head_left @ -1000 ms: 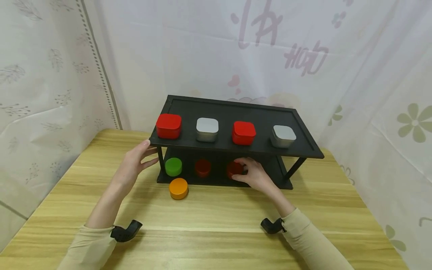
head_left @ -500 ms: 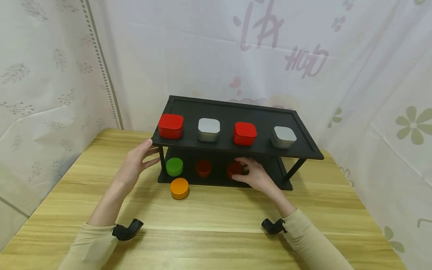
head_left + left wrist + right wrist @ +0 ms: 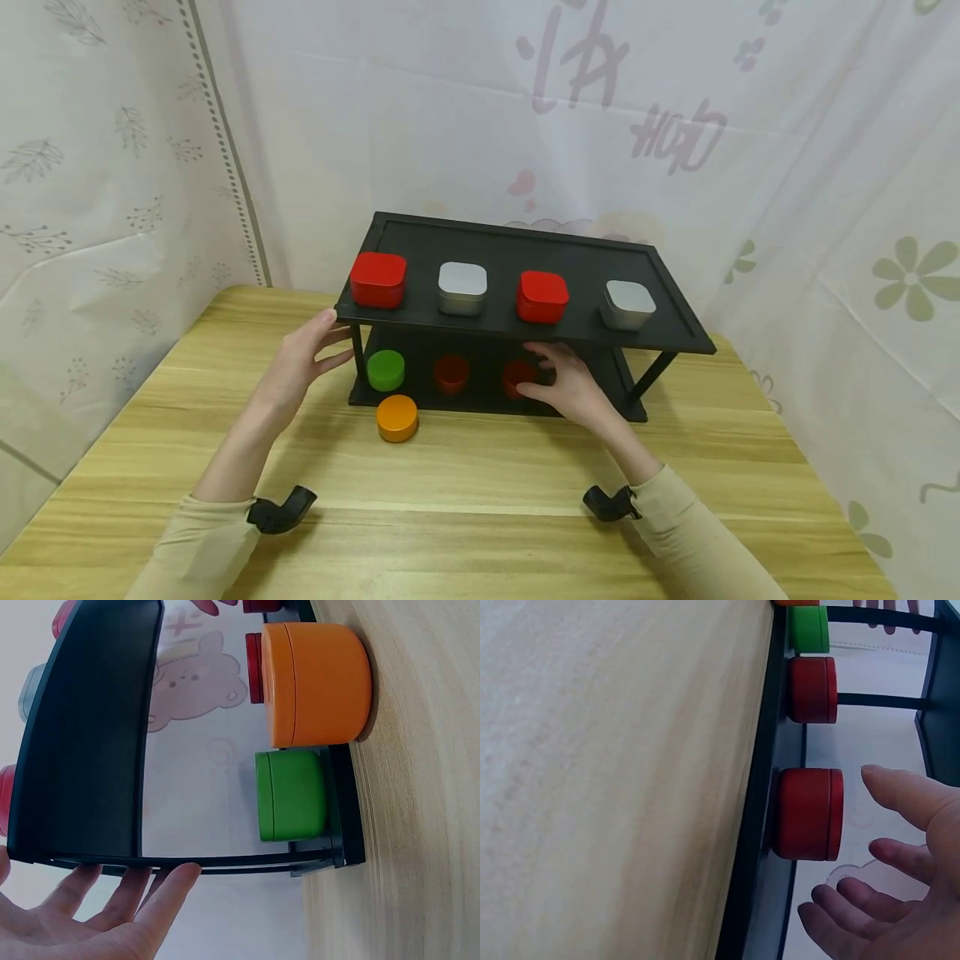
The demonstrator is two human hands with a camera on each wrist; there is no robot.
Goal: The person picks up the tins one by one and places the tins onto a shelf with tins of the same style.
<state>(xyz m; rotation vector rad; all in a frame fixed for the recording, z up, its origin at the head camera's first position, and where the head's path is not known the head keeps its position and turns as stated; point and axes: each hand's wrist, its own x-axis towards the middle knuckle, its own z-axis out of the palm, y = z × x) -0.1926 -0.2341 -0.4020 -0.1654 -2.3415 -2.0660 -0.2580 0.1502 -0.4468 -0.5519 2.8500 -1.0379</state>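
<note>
My right hand [image 3: 567,385] is under the upper shelf of a black two-tier rack [image 3: 517,229], around a round red tin [image 3: 808,814] on the lower shelf. In the right wrist view its spread thumb and fingers stand apart from that tin. My left hand [image 3: 298,362] rests against the rack's left end, its fairly straight fingers [image 3: 166,904] touching the upper shelf's side. Along the lower shelf stand a green round tin [image 3: 386,371] and another red round tin [image 3: 451,375]. An orange round tin [image 3: 397,418] is on the table, in front of the green one.
On the upper shelf, a red square tin [image 3: 378,281], a silver one [image 3: 462,288], another red one [image 3: 542,297] and another silver one [image 3: 627,305] form a row. The wooden table [image 3: 450,517] extends in front. A patterned white curtain [image 3: 465,108] hangs behind.
My right hand's fingers and thumb have come off the red tin and spread apart; the tin stays on the lower shelf. My left hand keeps its place at the rack.
</note>
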